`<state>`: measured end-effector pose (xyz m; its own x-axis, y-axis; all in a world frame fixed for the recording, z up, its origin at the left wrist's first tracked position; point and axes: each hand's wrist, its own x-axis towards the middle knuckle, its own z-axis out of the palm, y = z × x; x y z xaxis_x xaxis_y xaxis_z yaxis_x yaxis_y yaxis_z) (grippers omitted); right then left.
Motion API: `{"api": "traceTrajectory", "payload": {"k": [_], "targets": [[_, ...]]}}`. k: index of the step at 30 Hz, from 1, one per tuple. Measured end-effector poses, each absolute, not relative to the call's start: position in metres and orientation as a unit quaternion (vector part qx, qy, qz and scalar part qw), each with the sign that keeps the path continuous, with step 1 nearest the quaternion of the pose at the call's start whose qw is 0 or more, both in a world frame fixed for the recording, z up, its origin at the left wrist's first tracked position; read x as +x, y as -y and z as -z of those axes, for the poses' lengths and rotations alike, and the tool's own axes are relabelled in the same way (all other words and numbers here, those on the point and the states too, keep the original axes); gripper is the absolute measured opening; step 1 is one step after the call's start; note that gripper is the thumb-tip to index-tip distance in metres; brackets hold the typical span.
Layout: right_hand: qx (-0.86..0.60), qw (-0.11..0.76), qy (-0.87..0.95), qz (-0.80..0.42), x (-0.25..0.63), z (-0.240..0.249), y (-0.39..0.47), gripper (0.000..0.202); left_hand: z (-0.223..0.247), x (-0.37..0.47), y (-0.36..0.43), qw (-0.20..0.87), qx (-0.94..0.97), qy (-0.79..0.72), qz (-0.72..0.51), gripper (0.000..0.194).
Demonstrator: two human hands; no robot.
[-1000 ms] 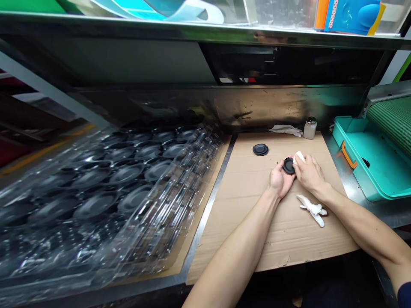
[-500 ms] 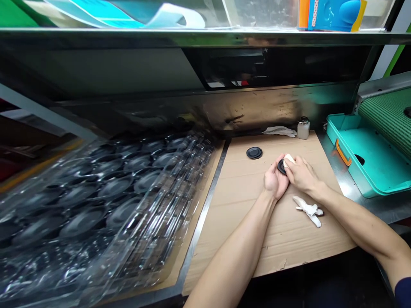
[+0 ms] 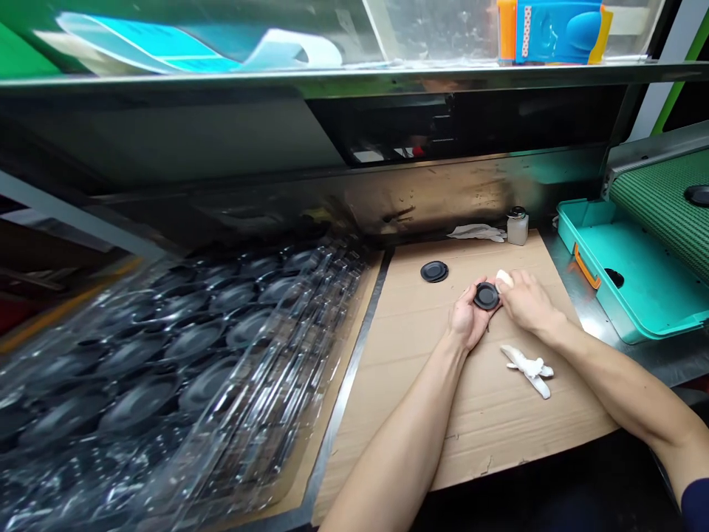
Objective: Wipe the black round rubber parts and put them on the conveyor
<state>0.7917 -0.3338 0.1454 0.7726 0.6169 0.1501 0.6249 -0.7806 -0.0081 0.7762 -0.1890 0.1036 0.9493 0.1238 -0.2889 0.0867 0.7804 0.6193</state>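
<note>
My left hand (image 3: 467, 319) holds a round black part (image 3: 487, 295) between thumb and fingers, its flat face turned up. At its right edge, my right hand (image 3: 526, 299) is closed on a small white pad (image 3: 504, 278). Another black disc (image 3: 434, 271) lies on the cardboard (image 3: 410, 355), left of and beyond my hands. Nearer me, a crumpled white cloth (image 3: 529, 368) rests below my right wrist.
Clear plastic trays (image 3: 266, 369) of black round parts fill the left. At the back stand a small bottle (image 3: 518, 226) and a flat white glove (image 3: 477, 233). A teal bin (image 3: 636, 310) and green conveyor (image 3: 665, 185) are at right, under a metal shelf (image 3: 354, 83).
The white pad in my right hand has shifted right off the black part, whose face now shows in full. The view has moved slightly, and a black part on the conveyor shows more.
</note>
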Motion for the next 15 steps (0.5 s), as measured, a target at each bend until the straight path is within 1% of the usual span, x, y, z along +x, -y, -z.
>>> {"api": "traceTrajectory", "payload": {"k": [3,5,7,8,9,10,12,13,14,15], "targets": [[-0.954,0.041,0.292,0.061,0.803,-0.143,0.347,0.038,-0.107,0.775,0.182,0.933,0.325,-0.154,0.006,0.028],[-0.955,0.055,0.282,0.071,0.804,-0.145,0.355,0.037,-0.109,0.774,0.177,0.938,0.311,-0.149,0.019,0.033],[-0.952,0.089,0.28,0.092,0.799,-0.152,0.359,0.035,-0.111,0.772,0.171,0.945,0.294,-0.139,0.025,0.036],[-0.946,0.114,0.292,0.08,0.795,-0.156,0.361,0.033,-0.111,0.772,0.169,0.949,0.284,-0.135,0.023,0.035],[-0.938,0.14,0.314,0.041,0.791,-0.16,0.362,0.032,-0.112,0.772,0.166,0.952,0.276,-0.134,0.021,0.033],[-0.926,0.156,0.344,-0.026,0.787,-0.163,0.364,0.032,-0.112,0.773,0.163,0.954,0.268,-0.136,0.016,0.032],[-0.887,0.147,0.398,-0.18,0.782,-0.166,0.366,0.034,-0.112,0.776,0.158,0.956,0.257,-0.143,0.006,0.031],[-0.868,0.137,0.418,-0.229,0.782,-0.165,0.366,0.033,-0.111,0.777,0.156,0.956,0.254,-0.146,0.001,0.032],[-0.858,0.14,0.432,-0.242,0.782,-0.163,0.366,0.031,-0.111,0.779,0.154,0.956,0.255,-0.148,-0.003,0.033],[-0.856,0.16,0.439,-0.22,0.784,-0.16,0.364,0.027,-0.111,0.779,0.155,0.955,0.258,-0.147,-0.009,0.034]]}}
